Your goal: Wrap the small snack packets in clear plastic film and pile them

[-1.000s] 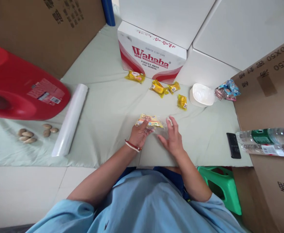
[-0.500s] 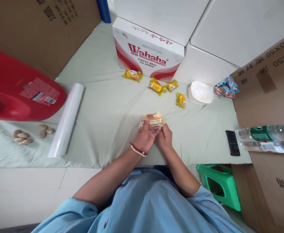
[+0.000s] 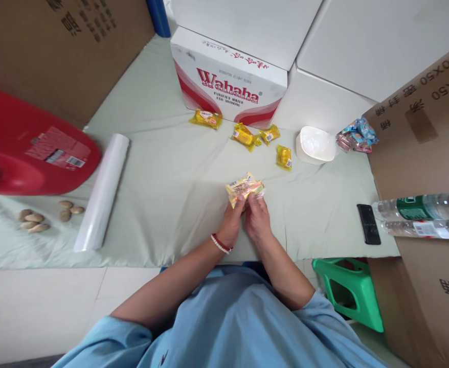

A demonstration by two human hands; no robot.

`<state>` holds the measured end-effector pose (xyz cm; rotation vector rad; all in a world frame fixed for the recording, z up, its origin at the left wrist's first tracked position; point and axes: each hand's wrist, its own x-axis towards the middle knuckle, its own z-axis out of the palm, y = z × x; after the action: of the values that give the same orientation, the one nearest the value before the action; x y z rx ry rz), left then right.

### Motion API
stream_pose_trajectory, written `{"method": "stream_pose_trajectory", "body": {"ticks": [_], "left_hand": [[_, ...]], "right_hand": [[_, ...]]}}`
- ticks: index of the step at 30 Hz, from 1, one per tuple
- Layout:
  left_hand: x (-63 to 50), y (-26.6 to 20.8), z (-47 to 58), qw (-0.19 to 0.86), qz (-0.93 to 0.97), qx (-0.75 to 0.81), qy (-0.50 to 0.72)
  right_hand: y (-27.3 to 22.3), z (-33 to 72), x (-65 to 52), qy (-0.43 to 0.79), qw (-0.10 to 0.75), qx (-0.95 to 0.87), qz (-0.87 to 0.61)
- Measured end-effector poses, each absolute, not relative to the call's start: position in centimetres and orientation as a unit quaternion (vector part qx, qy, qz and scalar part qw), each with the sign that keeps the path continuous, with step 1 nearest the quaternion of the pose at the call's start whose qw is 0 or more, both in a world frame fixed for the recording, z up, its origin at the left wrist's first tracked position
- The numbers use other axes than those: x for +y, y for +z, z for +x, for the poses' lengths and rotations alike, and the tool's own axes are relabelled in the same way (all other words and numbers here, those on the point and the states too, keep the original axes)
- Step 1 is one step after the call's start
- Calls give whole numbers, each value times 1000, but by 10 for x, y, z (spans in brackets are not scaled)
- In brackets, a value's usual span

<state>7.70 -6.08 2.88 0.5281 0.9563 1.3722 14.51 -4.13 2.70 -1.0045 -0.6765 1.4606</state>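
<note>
A yellow and orange snack packet (image 3: 245, 187) with a crinkled wrapper is held over the front half of the table. My left hand (image 3: 232, 222), with a red and white bracelet at the wrist, grips its near edge from the left. From the right, my right hand (image 3: 257, 217) pinches the same edge, its thumb beside the left thumb. The fingers underneath are hidden. Beyond the hands lie a yellow wrapped snack (image 3: 284, 157), two more near the box, and another yellow snack (image 3: 206, 118) farther left.
A Wahaha carton (image 3: 230, 84) stands at the back. Right are a white bowl (image 3: 315, 145), small snack packs (image 3: 357, 135), a black phone (image 3: 368, 224) and plastic bottles (image 3: 424, 207). Left are a white roll (image 3: 102, 191), a red jug (image 3: 36, 143) and several brown nuts (image 3: 35, 218).
The packet has turned and tilted in my hands. My left hand has rolled from palm up to thumb on top, and both thumbs now press the near edge together.
</note>
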Motion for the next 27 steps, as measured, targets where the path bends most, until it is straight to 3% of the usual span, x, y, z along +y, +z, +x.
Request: {"method": "stream_pose_trajectory", "body": {"ticks": [5,10,17,20,23,27], "left_hand": [[-64,29,52,610,252,496,564],[-61,36,49,609,346,500,509],[-64,32,59,563,454,556,408],[-61,29,59,583,500,534,354],[-57,24,45,555,549,525,340],[-60,12,-8,450,590,597,306]], "right_hand": [[26,179,-29,594,572,-311,-472],[22,193,-39,594,458,-439,-495],[39,210,-53,430,334,-665,-511],[45,236,-51,419,301,-698,-497],[47,283,-31,454,362,-600,-551],[55,381,28,444,517,-295,-669]]}}
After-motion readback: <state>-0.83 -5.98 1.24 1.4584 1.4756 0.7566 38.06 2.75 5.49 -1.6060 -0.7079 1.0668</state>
